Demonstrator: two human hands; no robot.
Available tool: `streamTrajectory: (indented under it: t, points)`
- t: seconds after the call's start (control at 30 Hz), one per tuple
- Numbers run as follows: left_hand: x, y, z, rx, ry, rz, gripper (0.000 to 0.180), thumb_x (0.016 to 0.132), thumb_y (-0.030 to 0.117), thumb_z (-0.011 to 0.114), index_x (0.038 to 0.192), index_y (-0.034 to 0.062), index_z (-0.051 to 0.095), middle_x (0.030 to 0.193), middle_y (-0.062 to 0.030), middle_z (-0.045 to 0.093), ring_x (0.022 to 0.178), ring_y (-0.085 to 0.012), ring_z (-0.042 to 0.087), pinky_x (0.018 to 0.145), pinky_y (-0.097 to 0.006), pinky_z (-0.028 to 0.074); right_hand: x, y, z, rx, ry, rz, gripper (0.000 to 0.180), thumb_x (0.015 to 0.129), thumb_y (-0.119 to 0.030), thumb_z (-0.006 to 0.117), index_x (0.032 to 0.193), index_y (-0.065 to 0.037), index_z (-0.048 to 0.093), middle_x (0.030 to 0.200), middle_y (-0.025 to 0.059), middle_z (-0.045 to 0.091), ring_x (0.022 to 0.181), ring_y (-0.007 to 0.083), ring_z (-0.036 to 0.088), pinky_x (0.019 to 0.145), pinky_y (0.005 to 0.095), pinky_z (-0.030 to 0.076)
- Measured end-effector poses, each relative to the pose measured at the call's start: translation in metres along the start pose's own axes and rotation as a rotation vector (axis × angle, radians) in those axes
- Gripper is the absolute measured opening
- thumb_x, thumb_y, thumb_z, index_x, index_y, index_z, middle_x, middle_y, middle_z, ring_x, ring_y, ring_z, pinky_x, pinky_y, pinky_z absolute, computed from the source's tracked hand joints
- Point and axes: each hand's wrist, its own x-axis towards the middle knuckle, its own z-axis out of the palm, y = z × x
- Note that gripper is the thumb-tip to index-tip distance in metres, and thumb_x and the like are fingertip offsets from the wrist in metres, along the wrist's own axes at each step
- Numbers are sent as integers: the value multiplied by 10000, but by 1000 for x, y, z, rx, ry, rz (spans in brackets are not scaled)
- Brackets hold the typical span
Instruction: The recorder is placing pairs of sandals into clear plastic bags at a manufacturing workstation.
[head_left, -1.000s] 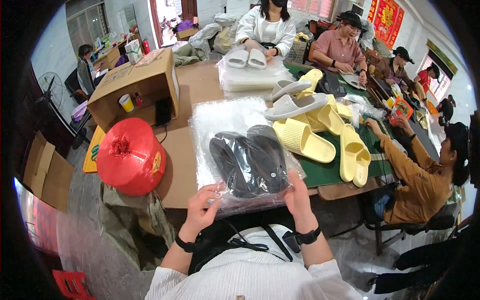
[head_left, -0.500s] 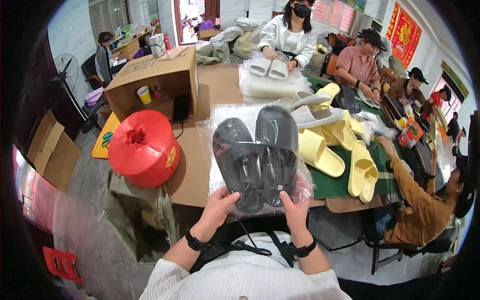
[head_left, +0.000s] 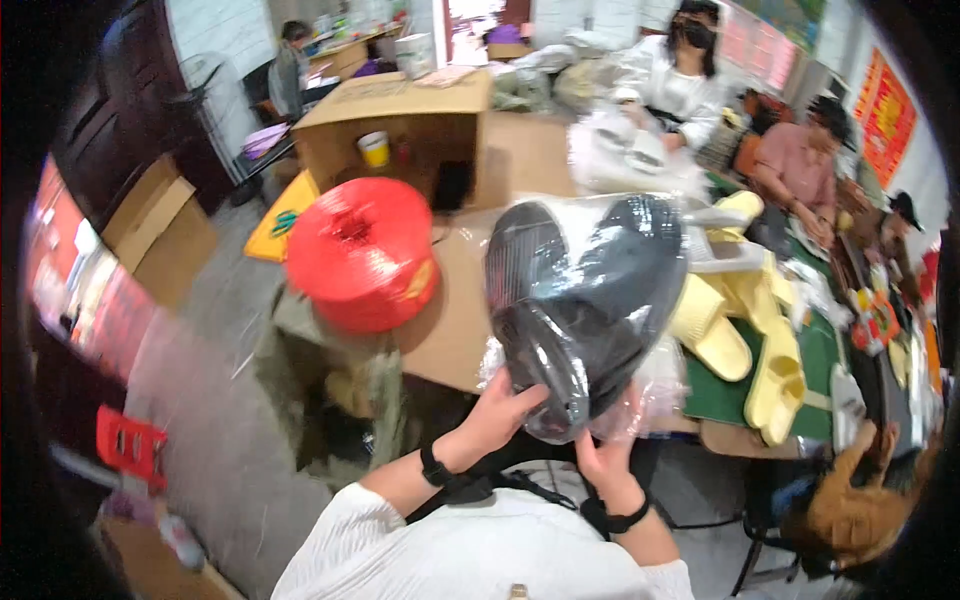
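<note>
A pair of black slippers in a clear plastic bag is held up in front of me, above the near edge of the table. My left hand grips the bag's lower left part, with the thumb laid over the front. At the lower right, my right hand is closed on the bag too, its fingers partly behind the plastic. The slippers lean in a V, spread at the top and close together at the bottom. Glare on the plastic blurs their detail.
A red roll of plastic twine and an open cardboard box stand left of the slippers. Yellow slippers and grey slippers lie on the green mat to the right. Across the table a person handles bagged white slippers.
My view has swung left, so the surroundings sit farther right. The bagged black slippers have tilted out of their side-by-side position into a V. Both hands still grip the bag.
</note>
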Motion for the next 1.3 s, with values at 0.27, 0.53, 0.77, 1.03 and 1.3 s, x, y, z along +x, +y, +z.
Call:
streamTrajectory:
  t: [0.27,0.53,0.77,1.03,1.3]
  points:
    - [-101,121,-168,997,276,198,500,817,9,660,1301,-20,540,1200,-86,642,1046,-181,605,907,-352,491,22,18,-52,-131,61,140,498,848,-124,671,1300,6,505,1352,156,540,1214,281,509,1010,389,395]
    - [-307,157,-332,274,727,-586,397,841,101,721,1219,34,620,1102,-51,701,1019,-193,651,895,-382,511,18,69,-66,-233,213,311,310,880,-57,648,1179,0,594,1231,115,604,1112,222,545,959,341,414]
    - [-293,55,-396,382,916,-851,402,871,230,728,1201,22,630,1156,-106,672,1036,-223,625,926,-391,481,18,68,-50,-282,125,240,237,848,-20,671,1078,6,623,1240,148,590,1110,277,561,934,355,474]
    - [-27,30,-284,264,981,-544,533,1000,326,480,1404,-19,429,1351,-172,560,1143,-323,561,926,-445,465,1,69,-57,-506,111,304,195,850,-27,669,1042,-2,643,1261,152,571,1128,291,557,949,359,467]
    - [-128,-162,-429,1355,801,-421,412,976,239,516,1274,-45,532,1198,-243,633,1094,-407,617,971,-471,483,5,77,-49,-494,117,235,172,848,-33,673,1016,-2,655,1235,164,591,1131,312,559,954,371,466]
